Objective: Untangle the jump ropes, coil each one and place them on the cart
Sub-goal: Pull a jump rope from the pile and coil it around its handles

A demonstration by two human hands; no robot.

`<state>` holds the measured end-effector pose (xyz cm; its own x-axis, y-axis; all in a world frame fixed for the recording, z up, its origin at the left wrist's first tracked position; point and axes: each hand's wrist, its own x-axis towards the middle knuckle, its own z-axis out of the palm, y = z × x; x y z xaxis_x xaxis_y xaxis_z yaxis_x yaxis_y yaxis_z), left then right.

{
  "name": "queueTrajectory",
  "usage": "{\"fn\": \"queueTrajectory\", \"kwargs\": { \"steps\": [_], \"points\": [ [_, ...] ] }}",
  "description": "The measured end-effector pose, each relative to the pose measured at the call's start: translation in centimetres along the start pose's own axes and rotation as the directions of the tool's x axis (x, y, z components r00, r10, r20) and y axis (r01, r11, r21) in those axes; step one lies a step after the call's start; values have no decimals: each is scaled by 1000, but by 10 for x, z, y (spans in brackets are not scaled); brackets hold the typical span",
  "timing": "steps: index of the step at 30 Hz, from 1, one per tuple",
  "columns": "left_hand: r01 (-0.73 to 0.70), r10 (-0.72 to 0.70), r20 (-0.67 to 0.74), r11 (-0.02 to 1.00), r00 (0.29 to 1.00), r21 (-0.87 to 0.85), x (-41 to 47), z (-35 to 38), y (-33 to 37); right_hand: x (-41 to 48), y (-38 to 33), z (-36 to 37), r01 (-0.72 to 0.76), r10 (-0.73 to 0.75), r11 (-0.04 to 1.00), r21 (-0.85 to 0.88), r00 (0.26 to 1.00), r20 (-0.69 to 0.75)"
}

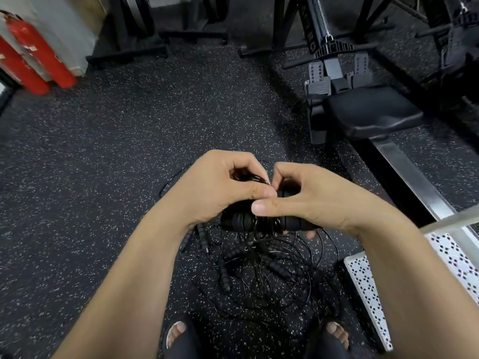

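Black rubber floor (124, 156) with tiny white specks fills the gym room around me.

From the camera on my head, my left hand (220, 182) and my right hand (313, 198) are close together in the middle, with the thumbs almost touching. My left hand has its fingers curled round a bunch of thin black cords (250, 178). My right hand is curled round the fat black handles (241, 221) of the jump ropes. The handles stick out under both hands.

Just below my grip, a messy pile (259, 273) of jump ropes lies on the floor, with thin loops and bumpy handles all mixed up. Some cords hang from my grip down toward it. Under the pile I see my left foot (176, 332) and my right foot (337, 331).

Lower and to the right of my grip is the white cart (363, 281), full of little holes. Far up and left of my hands stand two red fire extinguishers (39, 58) by a wall. Up and right of my hands is a black padded seat (370, 112) on a long metal rail (409, 174).
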<state>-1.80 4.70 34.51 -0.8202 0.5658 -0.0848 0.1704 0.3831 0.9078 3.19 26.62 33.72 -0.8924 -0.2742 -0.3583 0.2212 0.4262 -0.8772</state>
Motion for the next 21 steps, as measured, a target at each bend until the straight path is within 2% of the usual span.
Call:
{"fn": "queueTrajectory", "kwargs": {
  "steps": [6, 10, 13, 16, 21],
  "points": [
    [-41, 37, -132, 999, 991, -29, -1, 0, -1, -5, -5, -4, 73, -70, 997, 31, 992, -101],
    [4, 34, -353, 994, 935, 108, 1, -8, -12, -8, -2, -12, 78, -136, 975, -210, 952, -273],
    [78, -28, -417, 992, 908, 104, 2, -12, -25, -12, 0, -19, 29, -169, 929, -369, 921, -351],
    [184, -168, -365, 983, 916, 9, 7, -8, -37, -15, -1, -21, -11, -162, 893, -451, 926, -342],
    [264, -267, -14, 957, 963, -125, 14, 9, -45, -21, -8, -23, 0, -145, 898, -439, 944, -297]
  ]
}}
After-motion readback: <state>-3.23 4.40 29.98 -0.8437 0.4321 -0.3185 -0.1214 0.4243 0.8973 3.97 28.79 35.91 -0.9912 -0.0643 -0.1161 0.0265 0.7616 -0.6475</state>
